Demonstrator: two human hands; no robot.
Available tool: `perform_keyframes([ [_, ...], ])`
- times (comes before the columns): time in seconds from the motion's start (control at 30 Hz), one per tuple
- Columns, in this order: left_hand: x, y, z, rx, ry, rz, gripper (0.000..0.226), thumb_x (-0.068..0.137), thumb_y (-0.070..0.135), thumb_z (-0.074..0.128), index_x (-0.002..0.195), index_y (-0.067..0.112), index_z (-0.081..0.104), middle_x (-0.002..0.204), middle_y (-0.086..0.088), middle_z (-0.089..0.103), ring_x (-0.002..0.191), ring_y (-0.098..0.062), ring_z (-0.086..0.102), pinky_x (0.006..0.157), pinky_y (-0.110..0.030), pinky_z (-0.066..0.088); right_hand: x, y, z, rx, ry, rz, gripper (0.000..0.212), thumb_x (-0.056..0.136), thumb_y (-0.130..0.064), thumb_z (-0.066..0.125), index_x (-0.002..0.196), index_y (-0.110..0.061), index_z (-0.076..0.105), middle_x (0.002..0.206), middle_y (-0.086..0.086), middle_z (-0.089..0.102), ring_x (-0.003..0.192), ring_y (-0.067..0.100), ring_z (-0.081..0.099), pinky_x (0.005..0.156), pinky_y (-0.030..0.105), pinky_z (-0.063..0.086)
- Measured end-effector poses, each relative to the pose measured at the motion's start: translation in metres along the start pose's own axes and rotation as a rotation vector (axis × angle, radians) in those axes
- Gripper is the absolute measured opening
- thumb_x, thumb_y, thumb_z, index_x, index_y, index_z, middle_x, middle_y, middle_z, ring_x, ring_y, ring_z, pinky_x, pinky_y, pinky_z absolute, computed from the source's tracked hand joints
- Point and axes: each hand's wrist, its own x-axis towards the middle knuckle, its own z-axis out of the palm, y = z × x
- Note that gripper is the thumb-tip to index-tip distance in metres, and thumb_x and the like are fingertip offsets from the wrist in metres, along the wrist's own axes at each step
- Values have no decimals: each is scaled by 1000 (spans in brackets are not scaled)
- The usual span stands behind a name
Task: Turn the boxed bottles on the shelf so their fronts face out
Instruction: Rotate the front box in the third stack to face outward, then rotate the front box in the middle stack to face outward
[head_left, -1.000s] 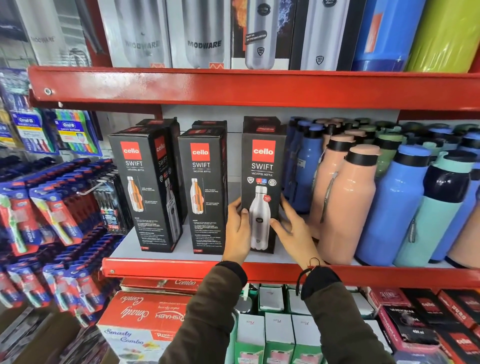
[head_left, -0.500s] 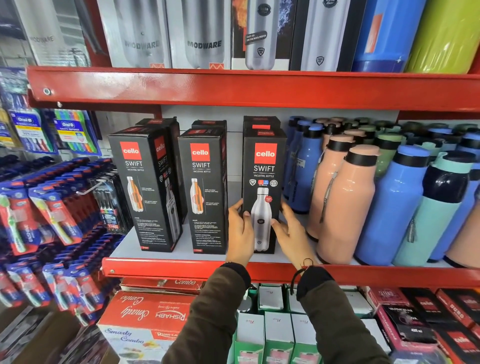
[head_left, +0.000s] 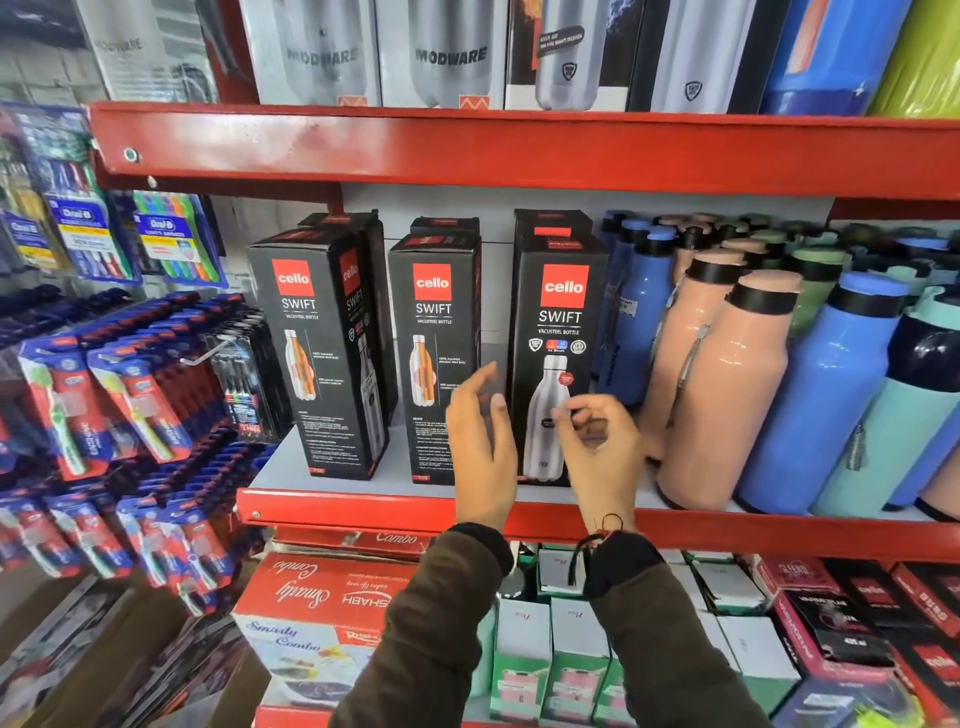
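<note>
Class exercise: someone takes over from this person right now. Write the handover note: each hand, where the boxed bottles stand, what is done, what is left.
Left hand: open, empty, just in front of the shelf.
Right hand: fingers loosely curled, holding nothing.
Right box: upright at the shelf front beside the peach bottles, silver-bottle front facing out. Done.
Middle box and left box: upright, showing the orange-bottle panel; the left one is angled, a side panel visible. Probably still to turn.

Black boxed bottles (head_left: 558, 358) in smooth printed cardboard with a slight sheen, red shelf (head_left: 519, 150) of glossy painted metal, loose peach and blue bottles (head_left: 727, 384) glossy and smooth with matt black collars, sleeves (head_left: 436, 639) of matt olive cloth
</note>
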Motion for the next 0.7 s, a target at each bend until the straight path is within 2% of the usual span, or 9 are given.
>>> perform_keyframes([
  [0.1,9,0,-15,92,83,102,33,107,13,46,139,14,54,136,0,56,133,-18,50,116,-37,38,-9,-14,18,29,-72,-24,13,87,-16,75,99,-21,71,90,-7,71,80,3,65,68,8,46],
  [0.23,20,-9,-39,132,216,77,40,105,15,45,144,8,50,144,-10,49,138,-8,40,117,-22,27,-22,-21,44,74,-195,29,25,92,-17,70,117,-17,71,109,-5,72,95,-6,67,74,4,48],
  [0.3,24,-17,-51,112,208,-10,43,108,18,41,150,7,44,152,-10,44,145,-14,36,122,-26,25,-29,-21,56,108,-273,94,33,95,-16,66,128,-18,64,117,-9,68,104,-7,65,81,7,51],
  [0.33,25,-21,-57,91,173,-61,44,110,19,38,153,9,41,154,-6,41,147,-9,35,122,-22,23,-32,-21,62,112,-305,119,37,97,-15,63,134,-18,60,121,-11,65,110,-5,63,86,7,50],
  [0.43,27,-33,-70,-44,21,-224,45,112,29,30,155,19,39,150,14,41,129,31,32,109,4,21,-39,-18,77,49,-352,163,44,101,-16,56,144,-16,49,132,-4,59,121,3,56,92,0,40],
  [0.5,29,-39,-76,-126,-26,-316,42,112,34,29,150,25,43,139,24,48,116,39,38,98,10,26,-44,-16,84,-6,-355,176,42,103,-16,51,145,-15,48,131,-5,58,118,2,55,91,-5,34],
  [0.57,30,-38,-81,-204,-25,-367,40,109,40,34,143,29,52,129,29,58,116,28,52,103,-1,39,-48,-17,89,-30,-343,185,42,104,-17,46,146,-17,47,128,-12,55,111,-10,54,89,-7,31],
  [0.63,33,-35,-86,-269,-11,-415,48,104,50,37,136,26,62,127,17,69,124,5,62,115,-29,45,-49,-20,94,-30,-321,209,42,103,-19,48,145,-17,47,125,-13,55,103,-24,51,90,-5,33],
  [0.7,34,-31,-90,-286,1,-408,58,100,54,36,137,20,64,135,0,69,132,-11,61,120,-43,42,-47,-24,98,-1,-310,224,45,99,-22,56,143,-20,48,126,-11,61,108,-16,57,101,12,43],
])
